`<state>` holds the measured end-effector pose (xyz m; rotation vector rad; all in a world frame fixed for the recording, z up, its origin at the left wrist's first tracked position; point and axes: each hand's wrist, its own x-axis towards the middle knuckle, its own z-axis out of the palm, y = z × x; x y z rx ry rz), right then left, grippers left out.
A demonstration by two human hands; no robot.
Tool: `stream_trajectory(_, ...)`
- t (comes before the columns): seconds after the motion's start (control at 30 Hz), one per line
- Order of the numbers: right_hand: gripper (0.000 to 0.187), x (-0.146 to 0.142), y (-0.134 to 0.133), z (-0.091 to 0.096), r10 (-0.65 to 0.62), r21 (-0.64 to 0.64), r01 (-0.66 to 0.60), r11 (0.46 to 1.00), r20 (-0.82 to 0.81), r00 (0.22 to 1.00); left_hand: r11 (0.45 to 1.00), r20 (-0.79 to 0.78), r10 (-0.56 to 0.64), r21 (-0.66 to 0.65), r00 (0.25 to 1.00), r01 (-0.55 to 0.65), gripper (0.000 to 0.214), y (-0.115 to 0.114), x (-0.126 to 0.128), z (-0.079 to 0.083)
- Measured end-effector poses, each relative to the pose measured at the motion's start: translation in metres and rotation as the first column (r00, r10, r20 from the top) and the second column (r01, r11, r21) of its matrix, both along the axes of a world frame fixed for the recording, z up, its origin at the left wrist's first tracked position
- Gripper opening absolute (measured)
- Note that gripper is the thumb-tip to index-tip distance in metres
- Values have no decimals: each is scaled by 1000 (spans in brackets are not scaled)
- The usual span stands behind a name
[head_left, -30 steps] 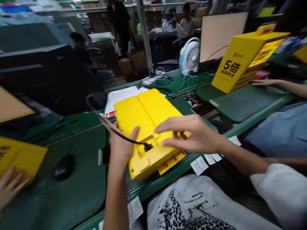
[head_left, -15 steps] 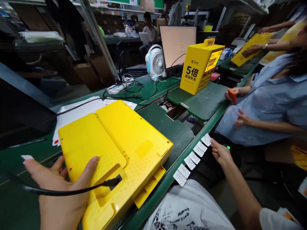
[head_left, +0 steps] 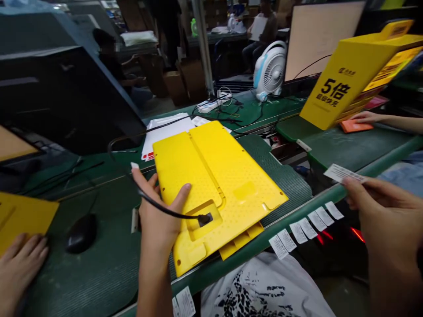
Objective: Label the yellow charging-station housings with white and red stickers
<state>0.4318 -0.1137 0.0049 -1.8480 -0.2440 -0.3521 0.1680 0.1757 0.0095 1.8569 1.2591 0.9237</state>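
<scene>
My left hand point(head_left: 157, 210) grips the near edge of a yellow perforated plastic panel point(head_left: 238, 198), its thumb lying on the panel's upper face. A black cable point(head_left: 165, 208) crosses that hand, and its plug point(head_left: 205, 219) sits in a rectangular recess in the panel. My right hand point(head_left: 385, 207) is away from the panel at the right, pinching a white printed label point(head_left: 343, 173) between thumb and fingers. The panel's far end rests on a green bench mat point(head_left: 280, 180).
Several white labels point(head_left: 307, 229) line the bench edge, with red light point(head_left: 357, 234) below. A co-worker's hand point(head_left: 20, 264) lies at lower left beside a black mouse point(head_left: 81, 233). Another hand point(head_left: 366, 117) is near a yellow display box point(head_left: 343, 83).
My right hand has risen from the labels along the bench edge and now holds one. The panel lies flatter and farther from me, and the view has swung.
</scene>
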Motion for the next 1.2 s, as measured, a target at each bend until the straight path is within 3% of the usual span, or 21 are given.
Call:
stream_trajectory(0.07, 13, -17, 39, 22, 302, 18, -301, 953, -65, 951, 996, 13, 26, -83, 1000, -25, 133, -6, 3, 7)
stream_trajectory(0.1, 12, -24, 58, 30, 482, 15, -485, 874, -145, 864, 993, 26, 38, -112, 999, -35, 132, -8, 4, 10)
stream_trajectory(0.17, 13, -35, 91, 40, 702, 16, -730, 684, -286, 652, 990, 53, 56, -135, 997, -48, 129, -13, 6, 13)
stream_trajectory(0.23, 18, -39, 114, 44, 771, 6, -829, 560, -371, 518, 988, 60, 69, -142, 996, -60, 128, -15, 6, 14)
stream_trajectory(0.37, 23, -36, 130, 46, 768, 4, -895, 446, -515, 380, 991, 74, 51, -130, 996, -41, 127, -16, 6, 12)
stream_trajectory(0.5, 26, -32, 127, 45, 738, 24, -889, 457, -569, 364, 989, 100, 64, -140, 993, -49, 127, -15, 7, 11)
stream_trajectory(1.2, 24, -35, 124, 44, 783, -67, -904, 423, -475, 402, 989, 71, 81, -133, 994, -71, 125, -15, 6, 9)
